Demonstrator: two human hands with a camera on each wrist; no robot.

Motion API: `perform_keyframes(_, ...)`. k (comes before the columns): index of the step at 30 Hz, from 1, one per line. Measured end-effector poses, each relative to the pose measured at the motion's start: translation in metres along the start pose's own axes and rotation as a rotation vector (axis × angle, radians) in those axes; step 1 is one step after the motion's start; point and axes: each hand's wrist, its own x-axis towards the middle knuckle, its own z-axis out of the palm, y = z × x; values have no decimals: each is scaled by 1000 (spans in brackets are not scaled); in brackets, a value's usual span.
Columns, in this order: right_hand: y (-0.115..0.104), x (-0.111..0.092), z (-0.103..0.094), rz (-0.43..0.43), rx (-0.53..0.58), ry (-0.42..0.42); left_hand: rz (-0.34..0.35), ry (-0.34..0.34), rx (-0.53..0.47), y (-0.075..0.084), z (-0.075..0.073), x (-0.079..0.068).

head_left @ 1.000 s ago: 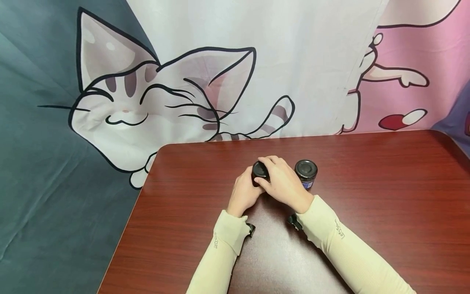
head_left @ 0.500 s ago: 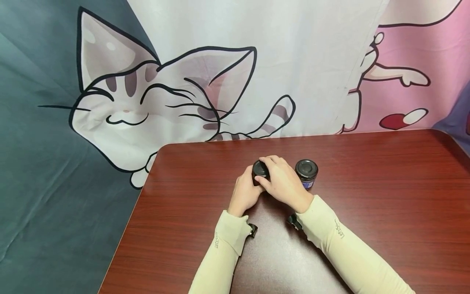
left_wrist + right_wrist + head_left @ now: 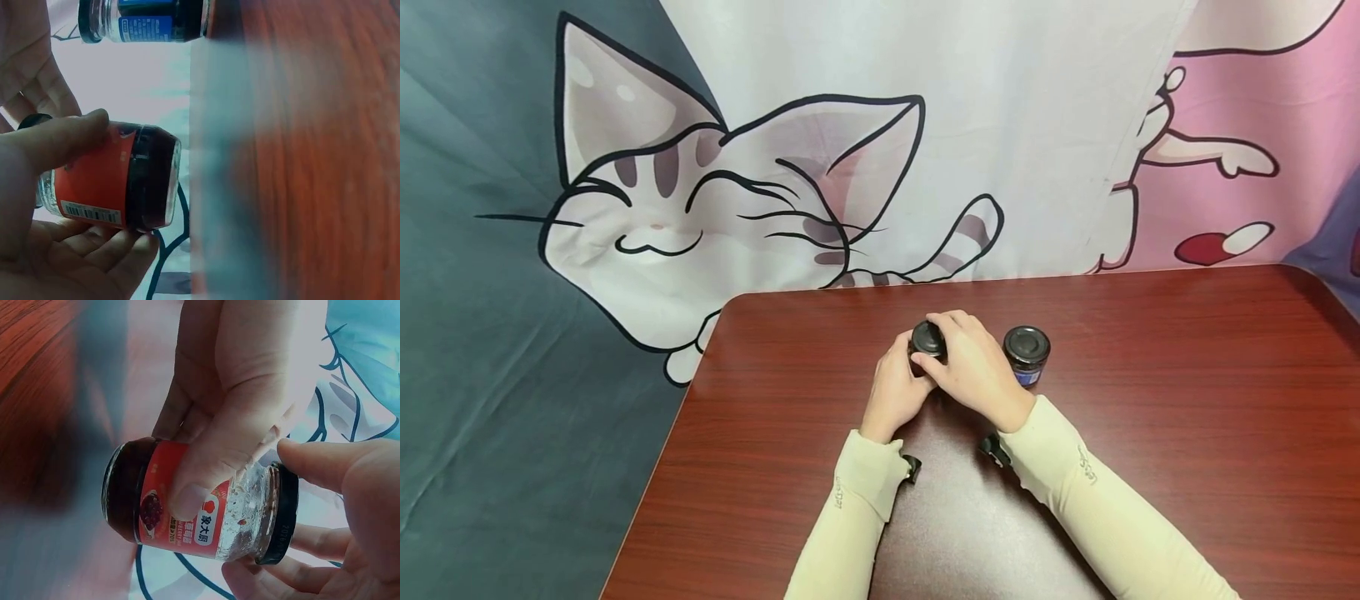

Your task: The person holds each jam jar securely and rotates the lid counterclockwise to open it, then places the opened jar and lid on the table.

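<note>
Moved slightly left and far, one red-labelled round glass jar point(image 3: 112, 181) sits above the reddish-brown desk point(image 3: 1165, 400), left hand point(image 3: 896, 392) gripping its body, right hand point(image 3: 973, 367) pinching its black lid point(image 3: 928, 338). One blue-labelled glass jar point(image 3: 1027, 357) stands right.

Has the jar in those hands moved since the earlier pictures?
Yes, slightly: in the head view, the held jar has shifted left and up, away from the blue-labelled jar.

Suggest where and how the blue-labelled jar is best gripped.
Probably around the body of the blue-labelled jar, below its black lid, coming from the right: it stands upright with rounded sides, while the hands around the red-labelled jar lie close on its left.
</note>
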Motion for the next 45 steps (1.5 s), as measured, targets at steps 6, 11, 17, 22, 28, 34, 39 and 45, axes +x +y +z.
perform_keyframes(6,-3,1,0,13,15,15,-14,7,-9,1,-3,-1)
perform_keyframes(11,-5,2,1,22,6,39,23,33,15,2,-3,-3)
perform_keyframes(17,-7,2,1,30,3,63,65,87,37,0,-3,-2)
perform_keyframes(22,-8,3,0,45,-4,71,101,123,61,-1,-2,-2)
perform_keyframes(28,-10,2,0,57,-39,62,97,148,111,-4,-2,-2)
perform_keyframes(34,-12,2,1,45,-52,64,89,159,125,-3,-3,-3)
perform_keyframes(39,-12,1,1,22,-51,60,89,159,132,-4,-4,-3)
perform_keyframes(45,-12,1,0,5,-49,58,99,160,128,-4,-4,-4)
